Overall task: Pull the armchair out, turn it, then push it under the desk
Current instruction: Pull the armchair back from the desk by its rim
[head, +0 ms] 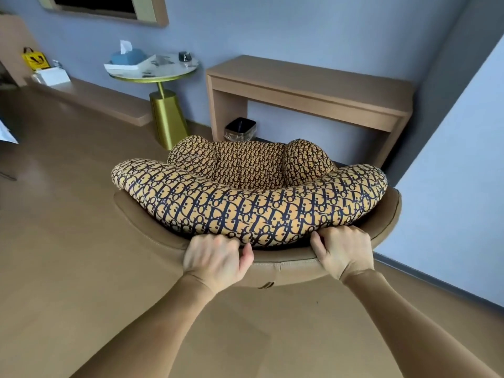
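Armchair [152, 236] shell smooth matt leather; cushion [245, 203] printed cloth; desk [313, 88] matt wood.

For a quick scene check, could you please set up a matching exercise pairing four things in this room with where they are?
Things:
1. tissue box
2. waste bin
3. yellow bag
4. left hand

Places:
A. on the floor under the desk
B. gripping the back rim of the armchair
C. on the round side table
D. far left, against the wall

Pairs: 1-C, 2-A, 3-D, 4-B
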